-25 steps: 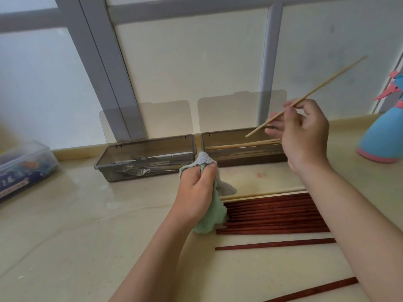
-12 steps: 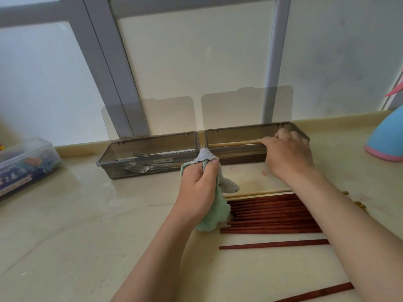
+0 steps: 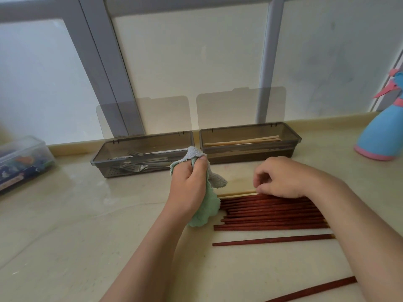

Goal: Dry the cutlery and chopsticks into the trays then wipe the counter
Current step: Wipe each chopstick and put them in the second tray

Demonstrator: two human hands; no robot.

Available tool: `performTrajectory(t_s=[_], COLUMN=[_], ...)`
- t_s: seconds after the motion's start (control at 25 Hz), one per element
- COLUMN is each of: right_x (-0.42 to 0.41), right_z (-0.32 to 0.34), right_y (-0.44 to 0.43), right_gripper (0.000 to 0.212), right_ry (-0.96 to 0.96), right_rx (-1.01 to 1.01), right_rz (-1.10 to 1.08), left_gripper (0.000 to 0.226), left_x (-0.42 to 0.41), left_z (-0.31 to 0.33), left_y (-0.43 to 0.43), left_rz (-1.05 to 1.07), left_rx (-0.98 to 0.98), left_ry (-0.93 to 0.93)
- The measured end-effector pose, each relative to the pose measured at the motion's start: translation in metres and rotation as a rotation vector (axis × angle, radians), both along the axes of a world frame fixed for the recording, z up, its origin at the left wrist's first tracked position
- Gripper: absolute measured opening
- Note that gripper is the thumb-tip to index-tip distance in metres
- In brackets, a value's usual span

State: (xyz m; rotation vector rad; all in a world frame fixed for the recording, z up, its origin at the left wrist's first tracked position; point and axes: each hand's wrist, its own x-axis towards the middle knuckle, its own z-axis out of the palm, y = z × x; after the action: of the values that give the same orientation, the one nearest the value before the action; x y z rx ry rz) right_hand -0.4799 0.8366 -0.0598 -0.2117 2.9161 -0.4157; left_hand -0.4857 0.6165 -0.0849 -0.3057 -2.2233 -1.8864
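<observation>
our right hand (image 3: 281,179) has dropped the dried chopstick (image 3: 242,141) into the right tray (image 3: 248,154) at the counter's (image 3: 87,214) back edge and curls over the next pale chopstick (image 3: 237,193), whether pinched we cannot tell, while our left hand (image 3: 189,184) grips the cloth (image 3: 207,212).

Two trays stand side by side on the bench (image 3: 65,225), behind the fingers. The cutlery tray (image 3: 102,168), with forks (image 3: 139,166) in it, is behind and left of the left fingers (image 3: 199,166). The chopstick tray (image 3: 250,155) is behind the right fingers (image 3: 261,172). The cloth (image 3: 205,212) sits within the left fingers. A row of chopsticks (image 3: 272,214) lies under and before the right fingers. A spray bottle (image 3: 381,136) stands far right, a box (image 3: 24,162) far left.
</observation>
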Motion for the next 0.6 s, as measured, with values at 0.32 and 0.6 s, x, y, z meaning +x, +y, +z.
performTrajectory(t_s=[0.32,0.6], right_x=[0.001,0.015], right_z=[-0.006,0.015], right_y=[-0.005,-0.014], right_gripper=[0.012,0.017], right_ry=[-0.046,0.284], right_rx=[0.049,-0.356], right_rz=[-0.015,0.072], left_gripper=[0.045,0.052], left_x=[0.001,0.005], left_z=[-0.001,0.004], left_y=[-0.001,0.003], left_rz=[0.039,0.019], left_rx=[-0.038,0.108], left_ry=[0.001,-0.113])
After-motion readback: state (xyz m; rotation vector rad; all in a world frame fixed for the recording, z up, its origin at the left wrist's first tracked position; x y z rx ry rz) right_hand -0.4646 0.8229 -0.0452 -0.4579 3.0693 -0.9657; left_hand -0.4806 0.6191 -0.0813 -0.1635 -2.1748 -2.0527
